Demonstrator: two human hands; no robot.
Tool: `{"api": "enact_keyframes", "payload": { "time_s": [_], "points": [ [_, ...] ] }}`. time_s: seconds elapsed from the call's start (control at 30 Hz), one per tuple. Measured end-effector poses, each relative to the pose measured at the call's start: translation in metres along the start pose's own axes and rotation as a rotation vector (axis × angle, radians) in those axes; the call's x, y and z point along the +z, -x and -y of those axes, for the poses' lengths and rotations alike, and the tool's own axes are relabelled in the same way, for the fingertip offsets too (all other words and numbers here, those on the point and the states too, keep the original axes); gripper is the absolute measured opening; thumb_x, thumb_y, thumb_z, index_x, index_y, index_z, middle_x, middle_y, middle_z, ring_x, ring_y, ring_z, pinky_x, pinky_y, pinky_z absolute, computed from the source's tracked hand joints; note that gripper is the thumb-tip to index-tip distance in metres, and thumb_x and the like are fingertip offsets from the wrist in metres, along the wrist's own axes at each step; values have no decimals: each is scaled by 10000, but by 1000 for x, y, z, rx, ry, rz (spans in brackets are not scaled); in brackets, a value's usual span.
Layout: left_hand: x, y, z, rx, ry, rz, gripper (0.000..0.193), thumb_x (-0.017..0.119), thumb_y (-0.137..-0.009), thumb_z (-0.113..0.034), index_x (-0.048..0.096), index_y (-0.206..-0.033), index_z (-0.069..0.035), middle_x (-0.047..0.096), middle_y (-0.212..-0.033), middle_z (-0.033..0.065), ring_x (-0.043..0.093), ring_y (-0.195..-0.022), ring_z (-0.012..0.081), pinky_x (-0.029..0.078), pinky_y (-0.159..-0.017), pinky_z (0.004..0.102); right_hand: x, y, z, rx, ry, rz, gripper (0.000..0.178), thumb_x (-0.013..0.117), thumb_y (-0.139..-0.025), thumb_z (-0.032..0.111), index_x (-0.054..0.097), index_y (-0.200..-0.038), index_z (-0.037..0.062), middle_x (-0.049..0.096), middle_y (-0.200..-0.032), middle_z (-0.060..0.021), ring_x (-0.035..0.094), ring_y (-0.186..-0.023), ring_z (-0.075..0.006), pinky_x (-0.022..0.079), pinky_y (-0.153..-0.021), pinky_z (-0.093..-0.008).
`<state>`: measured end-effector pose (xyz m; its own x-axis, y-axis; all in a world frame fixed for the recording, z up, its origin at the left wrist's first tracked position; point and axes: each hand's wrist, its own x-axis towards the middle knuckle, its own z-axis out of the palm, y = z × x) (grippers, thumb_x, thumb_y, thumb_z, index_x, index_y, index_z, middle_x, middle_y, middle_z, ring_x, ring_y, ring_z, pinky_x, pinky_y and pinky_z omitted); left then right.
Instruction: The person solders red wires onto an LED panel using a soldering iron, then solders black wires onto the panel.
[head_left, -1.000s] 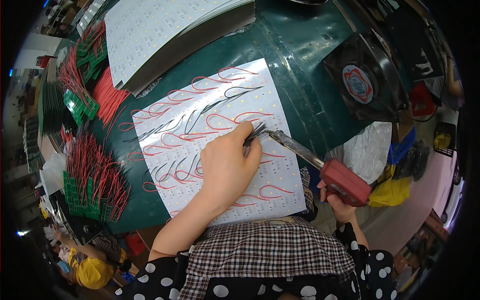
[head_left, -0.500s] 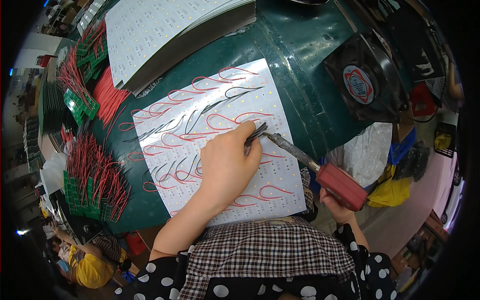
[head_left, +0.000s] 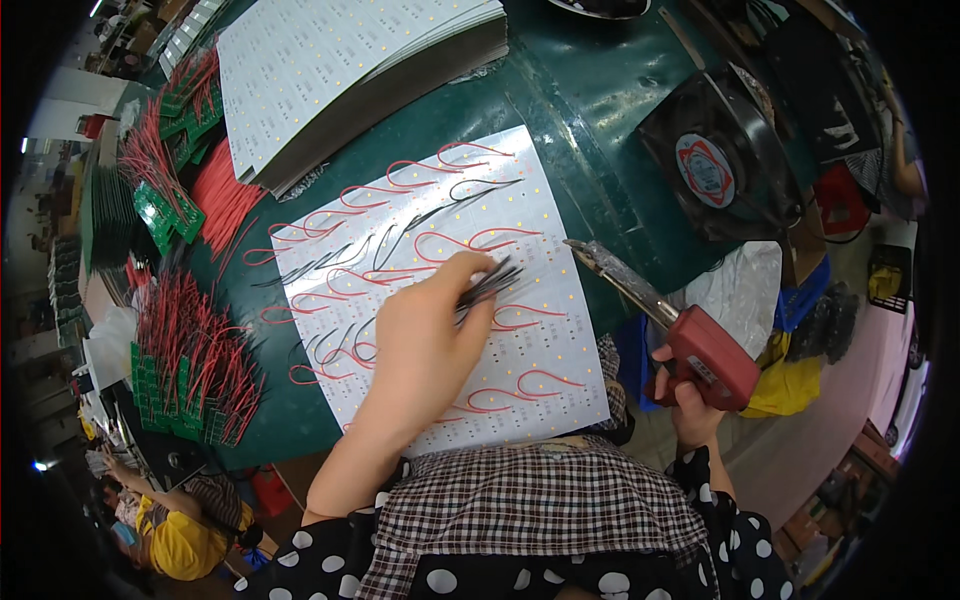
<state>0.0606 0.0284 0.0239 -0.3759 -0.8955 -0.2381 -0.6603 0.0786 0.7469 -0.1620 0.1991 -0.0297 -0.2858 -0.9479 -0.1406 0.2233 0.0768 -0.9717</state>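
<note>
A white LED circuit panel (head_left: 540, 390) lies in front of me, with red wires (head_left: 340, 195) looped across it in rows and thin black wires (head_left: 400, 235) among them. Above its middle, my left hand (head_left: 425, 330) pinches a small bundle of black wires (head_left: 490, 283), whose ends stick out past the fingertips. My right hand (head_left: 690, 408) is wrapped round the handle of a red soldering gun (head_left: 712, 358). The gun's metal tip points up and left, close to the panel's right edge and apart from the black bundle.
A thick stack of similar panels (head_left: 340, 80) stands at the back left. Green circuit boards (head_left: 165, 385) with red wires pile up at the left. A black fan (head_left: 715, 165) sits at the right on the green tabletop (head_left: 590, 150). Another person (head_left: 185, 535) works at the lower left.
The soldering gun has moved right, its tip drawing away from the wires. My left hand has shifted slightly left and down with the black bundle, which now fans out more.
</note>
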Motion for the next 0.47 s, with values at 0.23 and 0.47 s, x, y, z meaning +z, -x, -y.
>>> {"api": "enact_keyframes", "payload": {
  "time_s": [0.23,0.47],
  "points": [
    [-28,11,-11,-45,679,522,195,506,-778,30,608,-935,80,658,-866,113,498,-613,54,385,-545,182,1,0,5,-12,-10,-95,543,656,-776,204,427,-1216,-16,557,-1058,-190,513,-621,-160,427,-547,-256],
    [-2,0,-7,103,269,307,244,495,-748,71,634,-941,18,665,-873,106,626,-790,133,462,-728,216,1,4,5,-13,-13,-109,557,660,-775,212,419,-1223,-14,559,-1056,-199,517,-619,-164,427,-547,-259]
  ]
}}
